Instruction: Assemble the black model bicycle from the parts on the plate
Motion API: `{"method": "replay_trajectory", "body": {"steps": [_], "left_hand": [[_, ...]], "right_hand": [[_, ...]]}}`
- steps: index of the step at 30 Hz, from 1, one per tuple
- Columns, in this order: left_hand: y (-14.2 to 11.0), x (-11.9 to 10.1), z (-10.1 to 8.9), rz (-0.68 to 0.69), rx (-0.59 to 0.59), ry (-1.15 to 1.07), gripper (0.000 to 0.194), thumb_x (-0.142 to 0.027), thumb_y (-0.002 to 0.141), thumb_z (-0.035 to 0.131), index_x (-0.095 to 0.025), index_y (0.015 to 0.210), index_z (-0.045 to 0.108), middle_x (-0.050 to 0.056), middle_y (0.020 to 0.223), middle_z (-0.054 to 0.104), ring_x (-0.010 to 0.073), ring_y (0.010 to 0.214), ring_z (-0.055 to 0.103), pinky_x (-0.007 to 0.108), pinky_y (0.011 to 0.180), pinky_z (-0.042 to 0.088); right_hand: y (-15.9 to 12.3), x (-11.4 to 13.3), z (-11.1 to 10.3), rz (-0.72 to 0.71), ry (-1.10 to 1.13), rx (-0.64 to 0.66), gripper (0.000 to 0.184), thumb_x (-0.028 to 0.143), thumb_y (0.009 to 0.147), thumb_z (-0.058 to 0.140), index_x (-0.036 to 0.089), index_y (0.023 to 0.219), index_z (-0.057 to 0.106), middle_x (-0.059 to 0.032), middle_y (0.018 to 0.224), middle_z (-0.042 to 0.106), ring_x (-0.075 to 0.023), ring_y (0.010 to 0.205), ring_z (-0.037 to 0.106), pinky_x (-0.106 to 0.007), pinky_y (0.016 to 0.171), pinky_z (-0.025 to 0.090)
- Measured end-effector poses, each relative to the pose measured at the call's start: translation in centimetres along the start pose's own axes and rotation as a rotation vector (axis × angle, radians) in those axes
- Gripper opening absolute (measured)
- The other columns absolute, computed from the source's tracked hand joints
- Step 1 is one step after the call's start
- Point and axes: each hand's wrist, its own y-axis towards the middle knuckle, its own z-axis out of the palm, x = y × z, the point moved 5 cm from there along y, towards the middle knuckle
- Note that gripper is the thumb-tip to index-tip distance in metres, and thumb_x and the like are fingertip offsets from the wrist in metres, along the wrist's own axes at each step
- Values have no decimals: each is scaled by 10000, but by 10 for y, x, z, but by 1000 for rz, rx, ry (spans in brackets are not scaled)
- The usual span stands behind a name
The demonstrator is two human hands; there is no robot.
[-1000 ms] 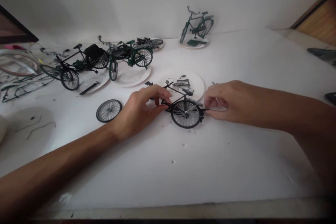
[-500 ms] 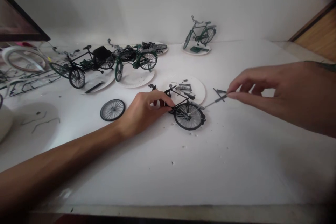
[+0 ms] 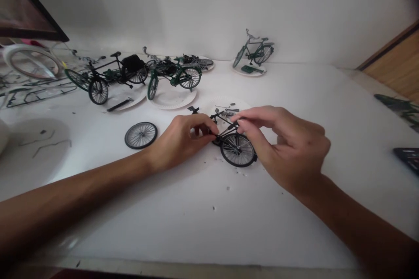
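A black model bicycle (image 3: 238,150) with a spoked rear wheel stands on the white table in front of me. My left hand (image 3: 186,137) is closed on its frame near the pedals, thumb and fingertips pinched. The fingertips of my right hand (image 3: 288,144) pinch at the dark saddle of the same bicycle. Part of the rear wheel is covered by the right hand. To the left of my left hand a loose spoked wheel (image 3: 141,135) lies flat. Behind the bicycle, small grey parts (image 3: 229,111) lie on a paper plate (image 3: 209,103).
More model bicycles stand behind, a black one (image 3: 113,74), a green one (image 3: 175,74) and another green one (image 3: 253,50) by the wall. Thin bent rods (image 3: 52,146) lie at left. A dark flat object (image 3: 407,160) lies at the right edge. Tiny bits are scattered near the bicycle.
My right hand has moved left from beside the bicycle to its saddle. The thin grey crossed piece it held no longer shows. My left hand has kept its grip on the frame.
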Motion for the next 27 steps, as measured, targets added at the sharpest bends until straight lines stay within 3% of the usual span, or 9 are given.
{"method": "replay_trajectory", "body": {"steps": [8, 16, 27], "left_hand": [[1, -4, 1, 23, -49, -48, 248, -62, 860, 635, -190, 1066, 580, 36, 965, 713, 134, 809, 624, 281, 725, 526], [-2, -3, 0, 114, -89, 121, 326, -60, 872, 627, -208, 1155, 559, 5, 947, 696, 116, 794, 601, 250, 713, 505], [-2, -6, 1, 149, -82, 83, 343, -20, 863, 615, -191, 1155, 556, 24, 1000, 705, 127, 858, 632, 263, 776, 518]], "right_hand": [[0, 0, 1, -21, 16, -38, 239, 109, 896, 704, 297, 1044, 701, -8, 938, 785, -214, 822, 753, -372, 726, 629], [-1, -3, 5, -3, 1, 6, 200, 131, 916, 691, 288, 1039, 697, -15, 940, 789, -216, 828, 763, -369, 712, 639], [0, -3, 4, 20, -1, 7, 175, 155, 932, 679, 286, 1045, 710, -25, 975, 784, -218, 855, 766, -363, 758, 651]]}}
